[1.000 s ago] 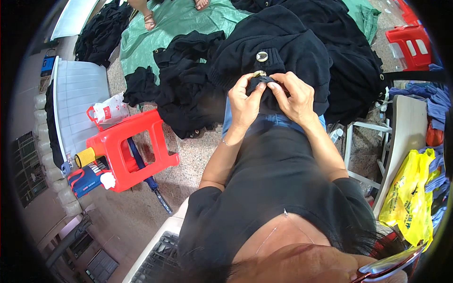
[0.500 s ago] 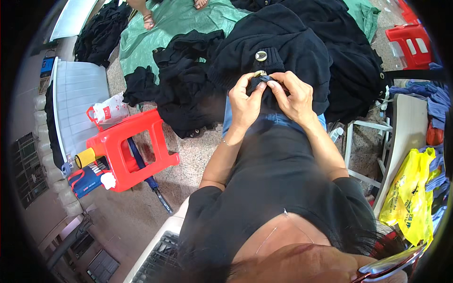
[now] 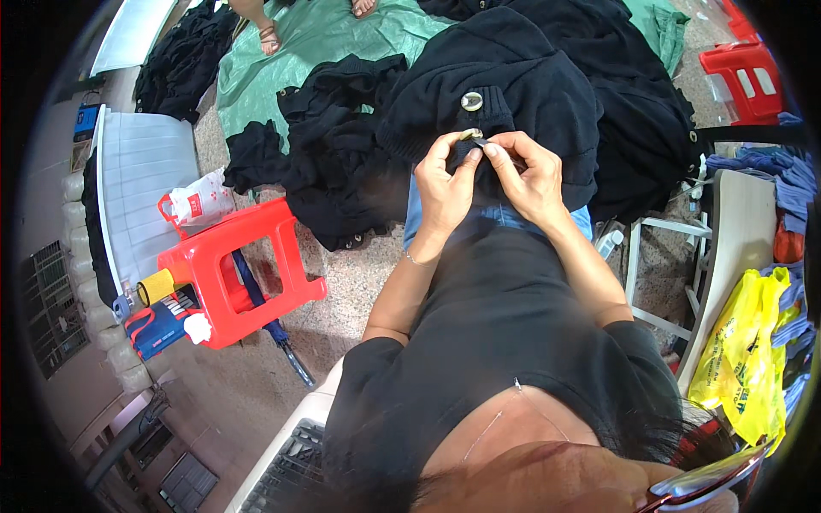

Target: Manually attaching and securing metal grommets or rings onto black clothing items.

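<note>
A black knitted cardigan (image 3: 522, 94) lies bunched over my lap, with a large pale button (image 3: 471, 102) on its band. Just below that, a second button (image 3: 469, 134) shows at the fingertips of my left hand (image 3: 446, 184). My left thumb and fingers are closed on the cardigan's edge by this button. Against it, my right hand (image 3: 532, 175) is also pinched, its thumb and forefinger meeting the left fingertips at the same edge. A small dark bit shows between the fingertips; what it is, I cannot make out.
More black knitwear (image 3: 333, 145) lies on the left and over a green sheet (image 3: 376, 34), where another person's feet (image 3: 270, 39) show. A red plastic stool (image 3: 248, 282) stands to my left. On the right are a pale board (image 3: 727, 248) and a yellow bag (image 3: 740, 359).
My right hand has shifted very slightly left and its fingertips have turned a little at the edge. My left hand stays nearly in place; the cardigan is almost still.
</note>
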